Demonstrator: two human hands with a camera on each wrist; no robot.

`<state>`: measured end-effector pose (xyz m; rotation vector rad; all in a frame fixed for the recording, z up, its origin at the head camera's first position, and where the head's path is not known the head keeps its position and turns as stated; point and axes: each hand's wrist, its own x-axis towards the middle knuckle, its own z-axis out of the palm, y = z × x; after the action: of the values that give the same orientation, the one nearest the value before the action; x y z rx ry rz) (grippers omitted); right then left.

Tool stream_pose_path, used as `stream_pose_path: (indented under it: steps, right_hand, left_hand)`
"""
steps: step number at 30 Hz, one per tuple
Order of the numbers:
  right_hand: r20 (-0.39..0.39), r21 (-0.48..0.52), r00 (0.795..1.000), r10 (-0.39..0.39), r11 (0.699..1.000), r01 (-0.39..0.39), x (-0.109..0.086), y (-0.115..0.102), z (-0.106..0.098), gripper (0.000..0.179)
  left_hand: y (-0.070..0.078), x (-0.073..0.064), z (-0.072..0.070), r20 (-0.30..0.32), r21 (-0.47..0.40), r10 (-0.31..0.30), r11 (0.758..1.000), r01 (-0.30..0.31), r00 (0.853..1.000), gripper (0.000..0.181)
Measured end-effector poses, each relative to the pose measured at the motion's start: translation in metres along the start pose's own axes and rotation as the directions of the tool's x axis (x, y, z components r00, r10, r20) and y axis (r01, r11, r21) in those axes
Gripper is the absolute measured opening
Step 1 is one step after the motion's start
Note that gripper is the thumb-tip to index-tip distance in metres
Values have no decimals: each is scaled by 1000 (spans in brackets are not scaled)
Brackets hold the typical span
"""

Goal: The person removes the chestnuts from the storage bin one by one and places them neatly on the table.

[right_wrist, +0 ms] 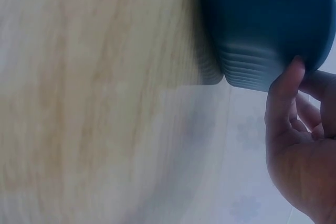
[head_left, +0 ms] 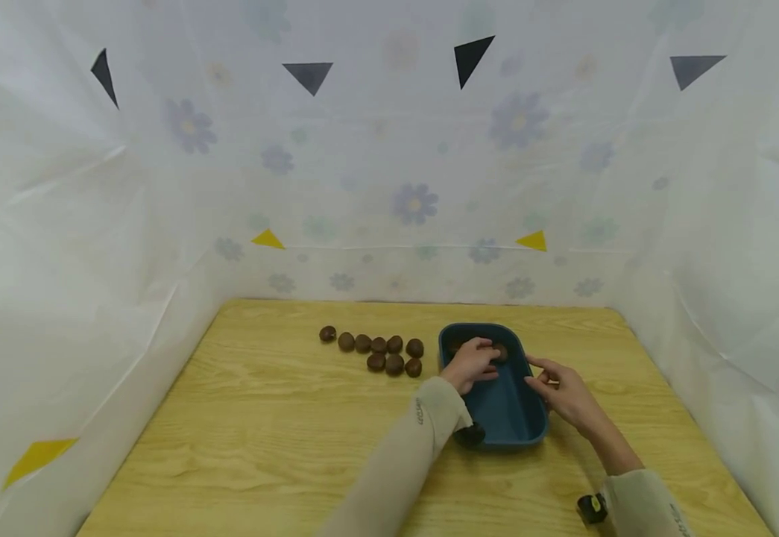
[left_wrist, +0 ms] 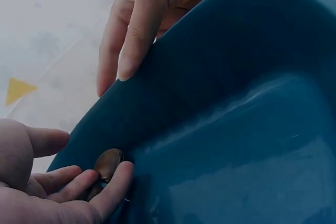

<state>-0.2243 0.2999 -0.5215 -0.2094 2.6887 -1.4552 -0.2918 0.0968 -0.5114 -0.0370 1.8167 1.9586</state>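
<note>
My left hand point(head_left: 472, 363) reaches into a dark blue plastic bin point(head_left: 506, 418). Its fingers touch a brown chestnut point(left_wrist: 108, 164) close to the bin's wall, while the thumb stands away from it. Part of another chestnut point(left_wrist: 94, 191) shows beneath those fingers. In the head view a chestnut point(head_left: 499, 353) lies at the far end of the bin, beside the fingertips. My right hand point(head_left: 566, 394) holds the right rim of the bin, with the thumb against the outer wall in the right wrist view. The left hand hides some of the bin's inside.
Several chestnuts point(head_left: 394, 364) lie in two uneven rows on the wood-grain table point(head_left: 262, 432), left of the bin. A pale flowered sheet point(head_left: 376, 164) with black and yellow triangles walls the table at the back and sides.
</note>
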Motion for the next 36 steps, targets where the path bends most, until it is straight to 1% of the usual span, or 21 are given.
stream_pose_path:
  steps: [7,13,20,25,28,32,36]
  right_hand:
    - [-2,6,1000,7,1000,-7,0,1,1,58]
    - [3,12,1000,14,1000,-14,0,1,1,59]
    - [4,14,1000,14,1000,-14,0,2,0,59]
    - [18,33,1000,15,999,-15,-1,2,-1,60]
    - [21,39,1000,13,999,-14,-1,2,-1,61]
    - [21,28,1000,14,1000,-14,0,3,-1,60]
    - [21,12,1000,20,1000,-21,1,3,-1,59]
  left_hand:
    - [-2,4,4,3,5,8,1000,-8,1000,44]
    - [-2,5,8,19,20,1,1000,-1,1000,45]
    - [-2,7,8,85,55,-31,998,26,996,42]
    - [-5,9,6,159,67,-52,997,42,986,35]
    - [-6,9,5,202,97,-50,995,31,978,33]
    - [-6,6,3,230,146,-38,989,4,973,31]
    - [-6,5,3,227,170,-35,985,-4,973,26]
